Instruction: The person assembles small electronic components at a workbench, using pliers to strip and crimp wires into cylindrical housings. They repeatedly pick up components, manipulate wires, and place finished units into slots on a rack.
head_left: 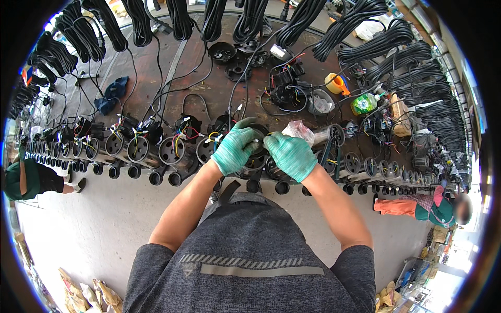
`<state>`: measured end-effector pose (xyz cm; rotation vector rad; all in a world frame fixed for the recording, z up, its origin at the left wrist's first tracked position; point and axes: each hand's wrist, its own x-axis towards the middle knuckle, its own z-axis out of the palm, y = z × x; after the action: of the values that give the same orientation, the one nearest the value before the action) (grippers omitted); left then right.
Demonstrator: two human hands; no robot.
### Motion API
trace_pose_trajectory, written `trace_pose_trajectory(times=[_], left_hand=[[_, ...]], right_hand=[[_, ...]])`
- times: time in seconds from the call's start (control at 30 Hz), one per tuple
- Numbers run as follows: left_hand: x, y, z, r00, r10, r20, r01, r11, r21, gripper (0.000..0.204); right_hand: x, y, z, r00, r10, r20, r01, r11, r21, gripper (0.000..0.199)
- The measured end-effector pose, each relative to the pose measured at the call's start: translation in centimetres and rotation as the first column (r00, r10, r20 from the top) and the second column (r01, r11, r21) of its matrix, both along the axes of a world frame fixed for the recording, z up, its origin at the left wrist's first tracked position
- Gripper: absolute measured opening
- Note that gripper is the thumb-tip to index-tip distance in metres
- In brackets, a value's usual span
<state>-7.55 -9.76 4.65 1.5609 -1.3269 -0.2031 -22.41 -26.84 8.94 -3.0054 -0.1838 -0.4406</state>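
Observation:
Both my hands wear green gloves and meet over a black round pump motor housing (255, 160) at the bench's front edge. My left hand (234, 147) grips the housing's top left side, with white wire ends showing by its fingers. My right hand (290, 155) closes over the housing's right side. Which small part the fingers pinch is hidden by the gloves. A clear plastic bag with red bits (298, 129) lies just behind my right hand.
A long row of similar black housings with coloured wires (136, 148) runs along the bench edge. Coiled black cables (383, 47) hang behind. A green bottle (364, 104) and tape roll (334, 83) stand at the right. Other people sit at the far left (28, 179) and right (436, 207).

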Motion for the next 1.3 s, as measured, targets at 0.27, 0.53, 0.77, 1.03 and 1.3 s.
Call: trace_pose_trajectory(times=[0.27, 0.53, 0.77, 1.03, 1.3], left_hand=[[0.1, 0.2, -0.3, 0.999, -0.001, 0.035, 0.001, 1.000, -0.007, 0.024], [0.1, 0.0, 0.0, 1.000, -0.009, -0.020, 0.009, 1.000, 0.016, 0.025], [-0.1, 0.2, 0.3, 0.987, 0.055, 0.153, -0.064, 0.996, 0.055, 0.024], [-0.8, -0.1, -1.4, 0.977, 0.141, 0.157, -0.139, 0.990, -0.023, 0.012], [-1.1, -0.7, -1.8, 0.986, 0.118, 0.119, -0.116, 0.993, -0.030, 0.016]], right_hand=[[-0.2, 2.4, 3.2, 0.743, 0.037, -0.668, 0.644, -0.309, 0.699, 0.017], [0.3, 0.5, 0.1, 0.982, 0.063, 0.178, -0.068, 0.997, 0.022, 0.017], [0.6, 2.1, -1.2, 0.941, -0.305, -0.150, 0.331, 0.724, 0.605, 0.009], [2.8, -6.5, 1.4, 0.918, -0.337, -0.210, 0.371, 0.543, 0.753, 0.015], [4.7, -23.0, -21.0, 0.289, -0.317, -0.903, 0.323, 0.921, -0.219, 0.030]])
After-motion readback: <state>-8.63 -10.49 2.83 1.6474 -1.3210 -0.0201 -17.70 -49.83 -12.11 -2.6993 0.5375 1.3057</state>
